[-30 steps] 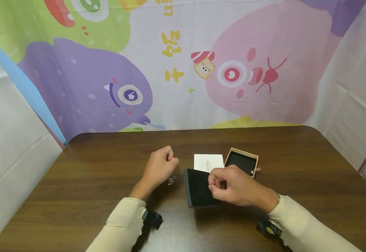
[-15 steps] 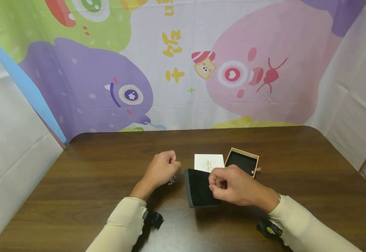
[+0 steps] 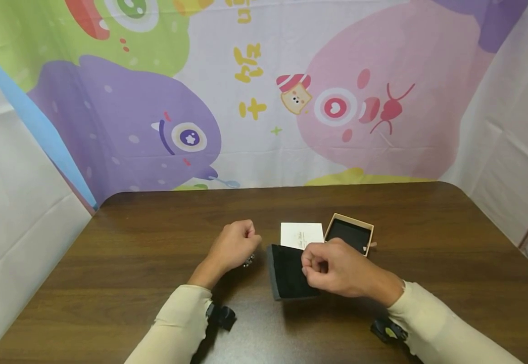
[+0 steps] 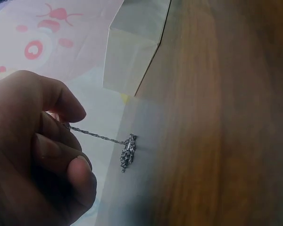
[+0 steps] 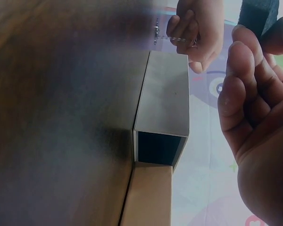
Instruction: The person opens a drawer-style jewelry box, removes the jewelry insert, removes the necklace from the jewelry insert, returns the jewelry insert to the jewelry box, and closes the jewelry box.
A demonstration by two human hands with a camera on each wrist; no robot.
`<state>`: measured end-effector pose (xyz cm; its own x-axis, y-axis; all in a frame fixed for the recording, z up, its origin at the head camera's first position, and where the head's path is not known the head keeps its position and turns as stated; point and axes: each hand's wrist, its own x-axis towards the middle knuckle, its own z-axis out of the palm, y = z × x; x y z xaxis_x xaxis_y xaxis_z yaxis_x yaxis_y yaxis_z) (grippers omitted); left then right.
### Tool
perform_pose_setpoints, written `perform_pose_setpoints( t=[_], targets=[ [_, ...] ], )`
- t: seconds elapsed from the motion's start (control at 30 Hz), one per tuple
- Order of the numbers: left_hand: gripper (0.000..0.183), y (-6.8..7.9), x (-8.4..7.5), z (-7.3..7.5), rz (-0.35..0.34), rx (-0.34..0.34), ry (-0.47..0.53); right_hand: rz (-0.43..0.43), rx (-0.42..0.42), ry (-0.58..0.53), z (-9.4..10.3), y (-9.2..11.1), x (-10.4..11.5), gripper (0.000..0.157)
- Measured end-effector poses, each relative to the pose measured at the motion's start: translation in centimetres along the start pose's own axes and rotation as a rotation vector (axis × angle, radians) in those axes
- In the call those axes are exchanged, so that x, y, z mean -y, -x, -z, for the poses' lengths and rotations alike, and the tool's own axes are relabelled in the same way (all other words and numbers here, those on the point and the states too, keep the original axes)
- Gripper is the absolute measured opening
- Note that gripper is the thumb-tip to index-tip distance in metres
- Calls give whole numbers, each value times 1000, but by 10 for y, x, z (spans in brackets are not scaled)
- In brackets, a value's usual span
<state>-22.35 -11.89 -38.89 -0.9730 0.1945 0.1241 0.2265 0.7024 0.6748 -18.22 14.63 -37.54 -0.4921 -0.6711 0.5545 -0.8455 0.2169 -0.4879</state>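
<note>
My left hand (image 3: 232, 246) pinches one end of a silver chain (image 4: 96, 135) between thumb and fingers. From it dangles a bunched silver cluster (image 4: 128, 153), low over the table, which shows just under the hand in the head view. To the right, my right hand (image 3: 341, 268) grips a flat black pad (image 3: 291, 273) by its right edge. The pad is tilted, with its dark soft face up and a grey side edge showing. In the right wrist view, a corner of this pad appears between thumb and fingertips (image 5: 243, 56).
A white box sleeve (image 3: 301, 233) with small printing lies behind the pad, its end open in the right wrist view. Right of it sits a tan box tray (image 3: 353, 220) with a black inside and a small ribbon tab. A printed cloth (image 3: 264, 151) hangs behind the brown table (image 3: 123, 283).
My left hand has come slightly lower and to the right, and the dangling silver cluster now sits closer under it. The right hand and black pad have stayed nearly still.
</note>
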Motion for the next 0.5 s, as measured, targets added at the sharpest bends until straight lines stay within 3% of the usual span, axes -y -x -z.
perform_pose_setpoints(
  t=[0.5],
  targets=[
    [21, 2, 1, 0, -22, -1, 44, 8, 0, -6, 1, 0, 0, 27]
  ],
)
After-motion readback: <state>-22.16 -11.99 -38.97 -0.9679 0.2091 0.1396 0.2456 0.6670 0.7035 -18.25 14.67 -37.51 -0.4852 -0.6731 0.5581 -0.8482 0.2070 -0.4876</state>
